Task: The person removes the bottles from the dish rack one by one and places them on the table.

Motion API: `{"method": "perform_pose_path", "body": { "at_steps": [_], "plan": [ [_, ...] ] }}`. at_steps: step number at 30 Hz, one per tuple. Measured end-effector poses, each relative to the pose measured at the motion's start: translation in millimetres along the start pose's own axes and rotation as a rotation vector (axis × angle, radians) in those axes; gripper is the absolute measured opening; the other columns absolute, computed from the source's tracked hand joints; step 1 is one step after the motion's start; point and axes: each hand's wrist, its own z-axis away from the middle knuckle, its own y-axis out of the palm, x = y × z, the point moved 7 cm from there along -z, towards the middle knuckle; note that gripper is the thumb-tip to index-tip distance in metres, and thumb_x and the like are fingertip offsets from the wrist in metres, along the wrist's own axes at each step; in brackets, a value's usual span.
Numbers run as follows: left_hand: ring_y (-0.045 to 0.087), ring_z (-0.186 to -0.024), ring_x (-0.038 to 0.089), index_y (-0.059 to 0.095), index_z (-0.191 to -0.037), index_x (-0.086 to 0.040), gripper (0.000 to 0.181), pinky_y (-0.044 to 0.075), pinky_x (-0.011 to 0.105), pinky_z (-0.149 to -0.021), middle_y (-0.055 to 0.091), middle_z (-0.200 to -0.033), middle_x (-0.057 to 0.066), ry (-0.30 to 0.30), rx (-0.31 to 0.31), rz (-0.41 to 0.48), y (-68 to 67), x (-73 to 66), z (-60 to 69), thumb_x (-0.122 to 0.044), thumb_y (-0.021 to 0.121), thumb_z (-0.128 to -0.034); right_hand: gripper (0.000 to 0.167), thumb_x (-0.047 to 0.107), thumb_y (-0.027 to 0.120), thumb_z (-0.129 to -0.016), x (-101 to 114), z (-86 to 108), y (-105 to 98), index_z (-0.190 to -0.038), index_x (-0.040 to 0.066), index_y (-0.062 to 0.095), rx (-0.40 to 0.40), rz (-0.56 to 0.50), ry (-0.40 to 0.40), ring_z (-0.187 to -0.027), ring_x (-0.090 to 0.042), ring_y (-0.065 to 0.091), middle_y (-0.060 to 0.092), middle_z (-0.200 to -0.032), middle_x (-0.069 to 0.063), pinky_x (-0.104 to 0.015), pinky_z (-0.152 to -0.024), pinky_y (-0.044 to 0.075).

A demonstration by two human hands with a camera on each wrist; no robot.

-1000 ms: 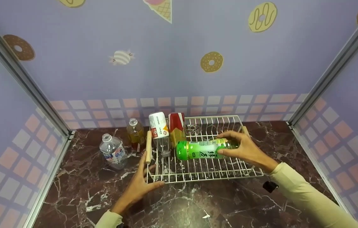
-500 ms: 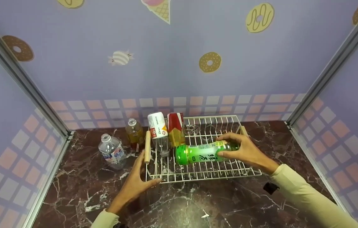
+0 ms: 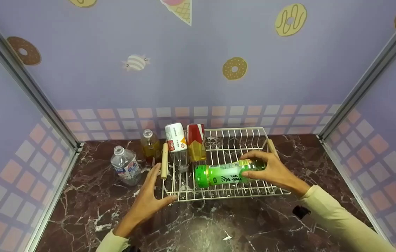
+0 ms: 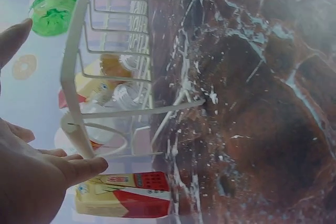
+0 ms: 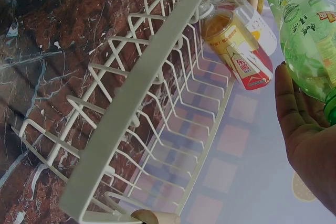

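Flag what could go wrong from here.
The right hand grips the green bottle near one end, so its far end might dip. Lowered, that end could knock the red-and-yellow bottle in the rack. If the left hand swings outward, it might topple the clear bottle standing nearby.

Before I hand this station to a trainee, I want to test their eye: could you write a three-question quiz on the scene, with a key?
1. What grips the green bottle?

2. How many bottles stand on the marbled counter outside the wire rack?
A) one
B) two
C) three

3. True or false: the bottle with the white label sits neck up.

Key:
1. The right hand.
2. B: a clear bottle and an amber bottle.
3. False: the white-labelled bottle is neck down.
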Motion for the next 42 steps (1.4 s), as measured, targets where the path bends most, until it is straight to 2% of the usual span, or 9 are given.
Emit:
{"method": "perform_pose_path", "body": {
  "at_steps": [4,6,8,11,18,27,31,37,42],
  "plan": [
    [0.022,-0.162,0.054,0.020,-0.174,-0.001,0.121,0.021,0.078,-0.126,0.016,-0.180,0.026,0.002,0.006,-0.007,1.6,-9.8,2.8,-0.035,0.095,-0.0859,0.045,0.022,0.090,-0.090,1.9,2.3,3.1,-0.131,0.011,0.077,0.016,-0.049,0.003,-0.109,-0.023,0.076,0.080,-0.127,-0.001,-0.067,-0.133,-0.016],
    [0.022,-0.163,0.051,0.019,-0.174,-0.002,0.121,0.021,0.075,-0.128,0.015,-0.180,0.023,0.006,0.015,-0.003,3.7,-15.4,4.2,-0.037,0.094,-0.0858,0.045,0.019,0.090,-0.090,3.4,3.7,5.7,-0.132,0.009,0.076,0.035,-0.089,0.012,-0.101,-0.019,0.076,0.079,-0.126,-0.002,-0.062,-0.136,0.013],
    [0.022,-0.163,0.048,0.020,-0.175,-0.004,0.120,0.022,0.072,-0.129,0.016,-0.181,0.020,0.018,0.024,0.000,5.8,-21.1,5.0,-0.038,0.093,-0.0856,0.044,0.018,0.089,-0.091,4.5,5.0,8.2,-0.132,0.009,0.076,0.046,-0.109,0.019,-0.100,-0.017,0.075,0.078,-0.127,-0.003,-0.048,-0.128,0.039],
    [0.024,-0.163,0.049,0.024,-0.174,-0.005,0.117,0.022,0.073,-0.128,0.019,-0.180,0.021,0.052,0.038,-0.009,8.3,-30.3,6.9,-0.034,0.094,-0.0848,0.044,0.016,0.088,-0.092,5.4,7.6,13.1,-0.133,0.008,0.075,0.070,-0.158,0.032,-0.097,-0.018,0.073,0.077,-0.126,-0.006,-0.032,-0.091,0.063],
    [0.027,-0.163,0.043,0.029,-0.174,-0.007,0.111,0.026,0.064,-0.131,0.023,-0.180,0.012,0.109,0.101,-0.040,17.3,-50.6,10.2,-0.035,0.092,-0.0865,0.044,0.012,0.087,-0.093,12.6,12.5,25.5,-0.134,0.006,0.073,0.125,-0.219,0.000,-0.089,-0.017,0.070,0.075,-0.121,-0.011,-0.029,-0.076,0.065],
    [0.030,-0.163,0.043,0.034,-0.172,-0.012,0.102,0.031,0.069,-0.126,0.026,-0.180,0.012,0.146,0.227,-0.062,37.5,-68.3,15.4,-0.044,0.087,-0.0906,0.042,0.011,0.084,-0.095,14.3,17.7,42.0,-0.134,0.004,0.072,0.178,-0.258,-0.020,-0.092,-0.019,0.072,0.075,-0.124,-0.014,-0.032,-0.075,0.068],
    [0.035,-0.161,0.038,0.037,-0.172,-0.015,0.098,0.032,0.063,-0.129,0.032,-0.178,0.007,0.180,0.254,-0.103,42.8,-75.5,17.6,-0.049,0.083,-0.0924,0.042,0.013,0.084,-0.096,14.1,20.6,47.3,-0.135,0.003,0.071,0.191,-0.272,-0.007,-0.093,-0.018,0.072,0.073,-0.126,-0.016,-0.032,-0.075,0.068],
    [0.042,-0.158,0.033,0.042,-0.169,-0.011,0.092,0.033,0.055,-0.131,0.041,-0.174,0.007,0.220,0.283,-0.147,48.5,-83.9,20.2,-0.037,0.087,-0.0927,0.044,0.010,0.084,-0.095,20.2,23.4,53.2,-0.136,0.000,0.070,0.203,-0.292,-0.042,-0.096,-0.020,0.074,0.074,-0.129,-0.014,-0.036,-0.078,0.069],
    [0.052,-0.150,0.032,0.048,-0.164,-0.008,0.084,0.047,0.056,-0.123,0.049,-0.168,0.009,0.265,0.301,-0.209,53.4,-92.5,23.4,-0.037,0.085,-0.0946,0.043,0.012,0.085,-0.095,25.4,26.7,58.4,-0.135,0.005,0.072,0.211,-0.301,-0.047,-0.095,-0.021,0.073,0.074,-0.128,-0.011,-0.037,-0.074,0.070]
  ]
}}
